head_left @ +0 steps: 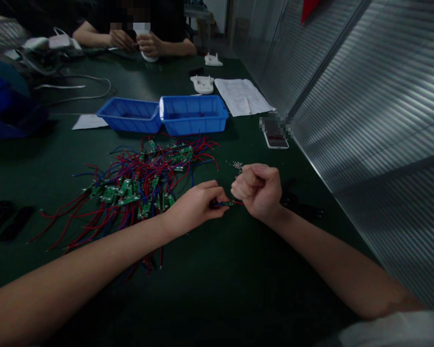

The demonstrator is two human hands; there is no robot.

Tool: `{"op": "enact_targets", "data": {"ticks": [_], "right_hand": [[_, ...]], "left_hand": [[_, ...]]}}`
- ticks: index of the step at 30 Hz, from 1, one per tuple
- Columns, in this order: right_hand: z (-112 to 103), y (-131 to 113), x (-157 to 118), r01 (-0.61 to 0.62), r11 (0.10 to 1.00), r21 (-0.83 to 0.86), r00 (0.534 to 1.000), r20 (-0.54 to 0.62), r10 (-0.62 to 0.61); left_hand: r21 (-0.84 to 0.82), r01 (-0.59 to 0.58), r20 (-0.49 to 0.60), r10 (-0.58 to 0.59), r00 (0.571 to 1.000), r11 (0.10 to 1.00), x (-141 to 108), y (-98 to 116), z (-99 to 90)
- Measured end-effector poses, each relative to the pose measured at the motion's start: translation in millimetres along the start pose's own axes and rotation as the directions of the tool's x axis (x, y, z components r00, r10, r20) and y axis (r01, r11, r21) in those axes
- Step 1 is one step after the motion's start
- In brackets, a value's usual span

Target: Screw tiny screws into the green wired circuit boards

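Observation:
Between the thumb and fingers of my left hand [206, 202] is a small green circuit board [230, 203], pinched near the middle of the table. A red wire [239, 203] runs from the board to the right and disappears under my right hand [259, 190], which is closed in a fist around it; the wire's far end is hidden. To the left of my hands lies a tangled pile of circuit boards [128, 189] with red and blue wires. Small pale bits [237, 165] are scattered just beyond my right fist.
Two blue bins [195, 126] stand behind the pile. Papers [243, 96], a phone [277, 140] and white plastic parts [203, 86] lie farther back. Dark objects [304, 208] sit beside my right wrist. Across the table a person's hands [150, 44] hold a white object. A slatted partition [376, 120] borders the right.

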State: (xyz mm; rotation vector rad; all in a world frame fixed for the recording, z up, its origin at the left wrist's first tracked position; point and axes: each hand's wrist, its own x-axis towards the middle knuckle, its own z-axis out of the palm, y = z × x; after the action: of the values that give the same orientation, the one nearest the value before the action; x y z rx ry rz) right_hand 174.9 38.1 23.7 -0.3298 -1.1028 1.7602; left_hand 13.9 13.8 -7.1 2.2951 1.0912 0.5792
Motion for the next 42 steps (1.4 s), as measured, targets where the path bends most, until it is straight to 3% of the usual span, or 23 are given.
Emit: {"op": "enact_targets", "data": {"ticks": [9,12,16,19,23,25,29,32,39,42], "right_hand": [[9.8,-3.7,-12.2,0.055,0.943,-0.327,0.995,0.097,-0.024],[15.0,-15.9,-14.2,0.049,0.851,-0.523,0.99,0.141,0.03],[21.6,-35.9,-18.6,0.129,0.672,-0.729,0.971,0.231,0.064],[22.1,-44.2,-23.1,0.132,0.581,-0.803,0.975,0.21,0.067],[16.5,-46.2,-25.9,0.094,0.525,-0.846,0.987,0.149,0.064],[12.3,-46.0,-26.0,0.097,0.404,-0.91,0.993,0.118,0.026],[5.4,-47.6,-27.3,0.049,-0.004,-0.999,0.996,0.05,-0.07],[4.7,-51.0,-30.5,0.079,-0.175,-0.981,0.99,0.097,-0.102],[6.7,-54.7,-38.4,0.158,-0.245,-0.957,0.985,0.171,-0.029],[4.8,-55.1,-39.0,0.14,-0.206,-0.968,0.987,0.154,-0.049]], "left_hand": [[0.043,-0.032,-0.021,0.033,0.999,0.999,-3.3,-2.3,1.5],[0.132,-0.039,-0.032,0.044,0.999,0.99,-6.1,-1.0,2.7],[0.303,-0.057,0.001,0.059,0.998,0.951,-13.9,9.1,-0.2],[0.371,-0.09,0.045,0.079,0.996,0.924,-24.6,20.6,-4.6],[0.407,-0.089,0.034,0.082,0.996,0.909,-39.4,31.4,-4.7],[0.446,-0.1,0.053,0.086,0.995,0.889,-43.5,33.2,-1.9],[0.505,-0.128,0.058,0.114,0.992,0.853,-46.1,31.5,4.7],[0.519,-0.131,0.046,0.125,0.991,0.845,-47.5,27.7,7.1],[0.507,-0.128,0.132,0.069,0.989,0.852,-49.1,18.2,5.2],[0.498,-0.129,0.152,0.06,0.987,0.858,-48.7,15.7,4.2]]}}
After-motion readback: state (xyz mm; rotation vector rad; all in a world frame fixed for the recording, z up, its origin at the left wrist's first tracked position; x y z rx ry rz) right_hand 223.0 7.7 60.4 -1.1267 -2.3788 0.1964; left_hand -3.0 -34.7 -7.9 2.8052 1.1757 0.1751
